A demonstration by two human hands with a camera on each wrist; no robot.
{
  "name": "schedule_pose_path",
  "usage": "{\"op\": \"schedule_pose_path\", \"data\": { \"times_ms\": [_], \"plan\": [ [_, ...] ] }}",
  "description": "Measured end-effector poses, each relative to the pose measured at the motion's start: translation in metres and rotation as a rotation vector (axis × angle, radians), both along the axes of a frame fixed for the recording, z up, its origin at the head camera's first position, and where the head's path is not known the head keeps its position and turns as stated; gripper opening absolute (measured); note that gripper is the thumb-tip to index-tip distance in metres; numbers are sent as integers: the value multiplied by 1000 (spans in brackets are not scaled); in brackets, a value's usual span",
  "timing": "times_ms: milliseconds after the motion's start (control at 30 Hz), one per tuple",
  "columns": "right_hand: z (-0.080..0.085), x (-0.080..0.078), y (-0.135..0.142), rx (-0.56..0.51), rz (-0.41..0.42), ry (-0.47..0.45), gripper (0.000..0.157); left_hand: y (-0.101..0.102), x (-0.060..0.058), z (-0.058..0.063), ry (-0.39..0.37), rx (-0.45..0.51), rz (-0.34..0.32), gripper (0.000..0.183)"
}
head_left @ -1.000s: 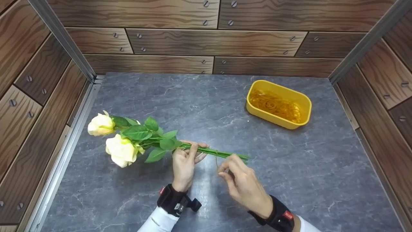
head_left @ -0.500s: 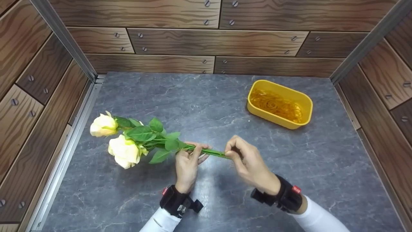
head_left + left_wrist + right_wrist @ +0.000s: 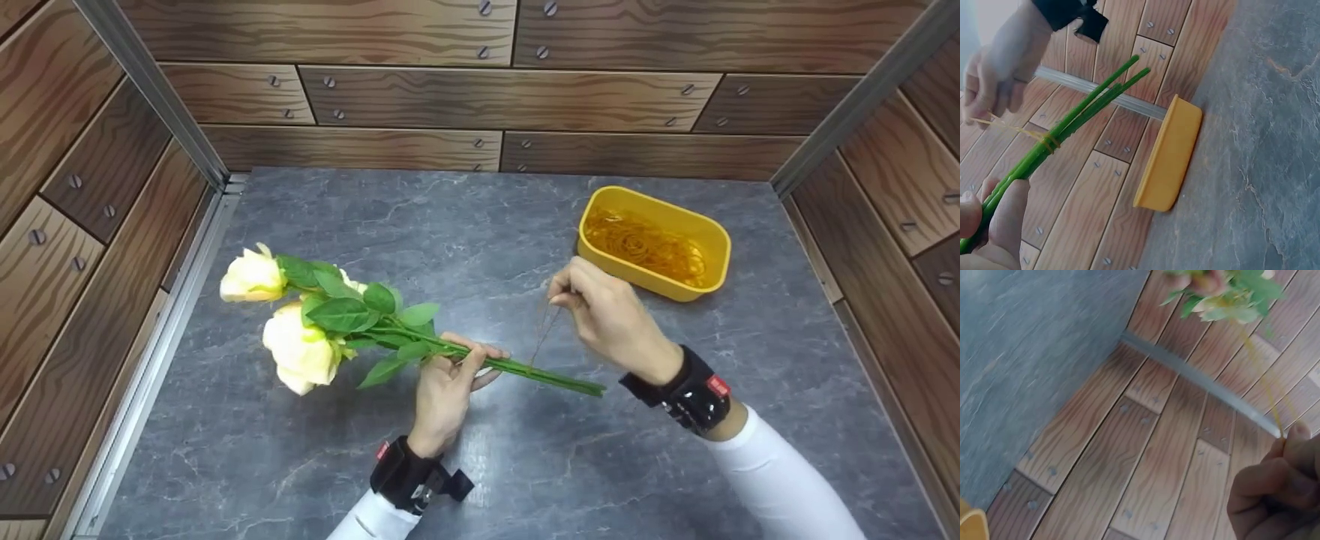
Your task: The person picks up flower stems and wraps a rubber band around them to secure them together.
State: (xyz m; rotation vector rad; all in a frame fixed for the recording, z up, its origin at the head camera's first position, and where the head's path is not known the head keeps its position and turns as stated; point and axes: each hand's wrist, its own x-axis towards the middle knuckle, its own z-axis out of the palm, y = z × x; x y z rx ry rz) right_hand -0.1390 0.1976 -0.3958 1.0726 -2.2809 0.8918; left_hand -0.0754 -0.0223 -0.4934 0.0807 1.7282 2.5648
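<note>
Right hand [image 3: 616, 321] raised, band [image 3: 1033, 133] stretched, tag [image 3: 718, 386] perhaps lettered

No text can be read; the red tag [image 3: 718, 385] on the black wristband [image 3: 688, 397] at lower right bears marks too small to decipher.

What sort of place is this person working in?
Probably a small enclosed workstation, maybe a booth: a gray marble-patterned tabletop, wood-plank-patterned panels at the back and both sides, and metal strips along the corners.
</note>
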Motion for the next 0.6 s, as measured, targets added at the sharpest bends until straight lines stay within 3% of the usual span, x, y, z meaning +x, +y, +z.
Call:
{"op": "schedule_pose_path", "data": {
  "times_ms": [267, 600],
  "plan": [
    [-13, -23, 12, 28, -18, -59, 13, -4, 4, 5, 47, -13, -74, 20],
    [-51, -34, 13, -37, -41, -218, 8, -9, 6, 8, 25, 24, -135, 26]
  ]
}}
